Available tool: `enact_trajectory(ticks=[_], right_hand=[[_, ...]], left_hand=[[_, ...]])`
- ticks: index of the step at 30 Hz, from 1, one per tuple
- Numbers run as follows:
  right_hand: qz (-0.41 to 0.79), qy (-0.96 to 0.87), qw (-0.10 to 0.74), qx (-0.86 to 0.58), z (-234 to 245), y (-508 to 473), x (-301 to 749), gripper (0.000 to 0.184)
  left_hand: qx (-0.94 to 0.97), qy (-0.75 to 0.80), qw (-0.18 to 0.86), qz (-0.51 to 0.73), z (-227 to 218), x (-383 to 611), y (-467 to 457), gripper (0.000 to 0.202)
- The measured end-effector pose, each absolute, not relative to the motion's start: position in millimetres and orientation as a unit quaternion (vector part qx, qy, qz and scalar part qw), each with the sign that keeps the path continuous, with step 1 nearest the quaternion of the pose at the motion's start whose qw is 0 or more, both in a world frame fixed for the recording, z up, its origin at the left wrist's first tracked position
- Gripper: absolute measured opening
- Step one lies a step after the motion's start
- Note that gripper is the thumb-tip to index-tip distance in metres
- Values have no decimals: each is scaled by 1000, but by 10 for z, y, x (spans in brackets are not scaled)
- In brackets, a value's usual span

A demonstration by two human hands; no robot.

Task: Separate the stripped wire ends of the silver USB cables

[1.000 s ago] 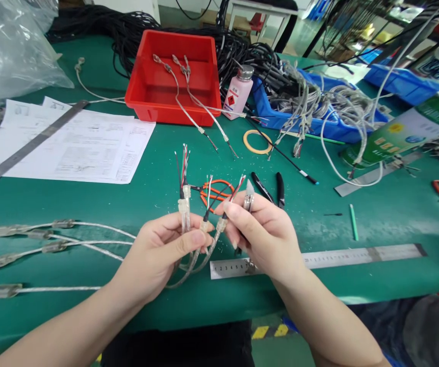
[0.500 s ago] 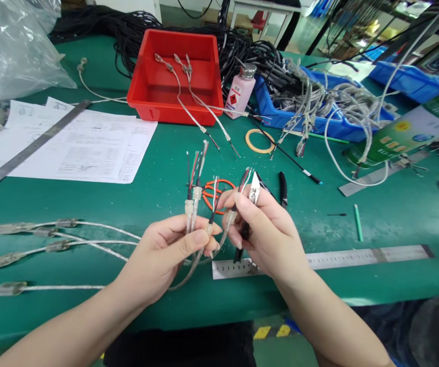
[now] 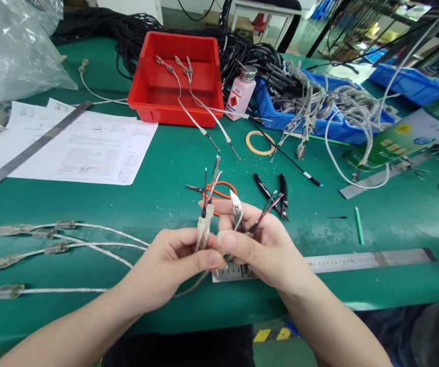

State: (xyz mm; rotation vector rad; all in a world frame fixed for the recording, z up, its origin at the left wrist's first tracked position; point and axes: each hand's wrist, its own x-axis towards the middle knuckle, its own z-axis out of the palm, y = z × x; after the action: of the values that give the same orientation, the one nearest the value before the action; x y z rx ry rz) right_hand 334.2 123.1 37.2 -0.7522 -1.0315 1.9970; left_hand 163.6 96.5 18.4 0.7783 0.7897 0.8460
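Observation:
In the middle of the head view, my left hand (image 3: 188,260) pinches a bunch of grey cables (image 3: 205,224). Thin black, white and red wires fan upward from their stripped ends. My right hand (image 3: 257,239) is closed round a knife (image 3: 236,206) whose pale pointed blade sticks up past the fingers. Black and red wires (image 3: 267,211) also poke out of that hand, leaning right. Both sets of fingertips meet at the cables; the grip there is partly hidden. The cables' other ends, with USB plugs (image 3: 8,230), lie at the left.
Behind my hands lie orange-handled scissors (image 3: 223,189) and black cutters (image 3: 280,196). A steel ruler (image 3: 357,261) runs under my right hand. Farther back stand a red bin (image 3: 175,114), a pink bottle (image 3: 241,94) and a blue tray of cables (image 3: 318,127). Papers (image 3: 100,153) are at left.
My right hand has turned and come lower, with the knife blade shifting left and its wires now tilting right. The cables in my left hand have moved slightly right and down.

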Motion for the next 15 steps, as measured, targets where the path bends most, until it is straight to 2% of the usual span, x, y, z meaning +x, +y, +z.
enact_trajectory(ticks=[3, 8, 15], right_hand=[[764, -414, 365, -333, 380, 1215, 3307, 9], [741, -427, 391, -339, 379, 1185, 3269, 10], [721, -440, 407, -348, 377, 1176, 3263, 13]], left_hand=[[374, 351, 769, 382, 196, 1654, 972, 7], [368, 350, 776, 375, 191, 1663, 967, 4], [398, 360, 765, 357, 149, 1650, 969, 10]])
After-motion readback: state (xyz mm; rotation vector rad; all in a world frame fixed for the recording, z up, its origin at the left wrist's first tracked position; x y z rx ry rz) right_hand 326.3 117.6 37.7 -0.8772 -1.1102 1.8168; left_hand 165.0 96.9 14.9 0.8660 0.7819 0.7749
